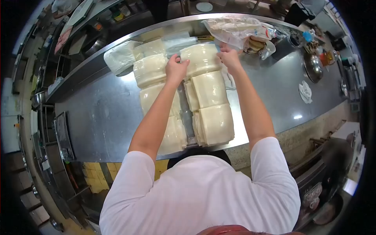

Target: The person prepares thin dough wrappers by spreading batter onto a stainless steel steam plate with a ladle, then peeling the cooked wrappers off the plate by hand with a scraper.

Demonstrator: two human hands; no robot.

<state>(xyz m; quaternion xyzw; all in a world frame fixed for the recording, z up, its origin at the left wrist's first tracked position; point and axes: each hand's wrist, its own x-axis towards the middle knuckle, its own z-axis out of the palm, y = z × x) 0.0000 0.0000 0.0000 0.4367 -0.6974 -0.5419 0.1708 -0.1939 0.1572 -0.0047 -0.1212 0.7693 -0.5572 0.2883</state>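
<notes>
Stacks of pale, glossy folded sheets lie in two columns on a steel table. My left hand (176,69) is at the left edge of the top stack in the right column (199,58), its thumb and fingers bent round that edge. At the same stack's right edge is my right hand (230,58), fingers pressed together there. Below it sit a middle stack (210,89) and a bottom stack (215,124). The left column has its top stack (150,69) beside my left hand; my left forearm partly covers the lower ones.
Clear plastic bags (235,30) and a wrapped packet (120,56) lie along the back of the steel table (98,113). To the right are a white mug (268,50), a dark container (288,46), a metal bowl (313,67) and a white cloth (305,92).
</notes>
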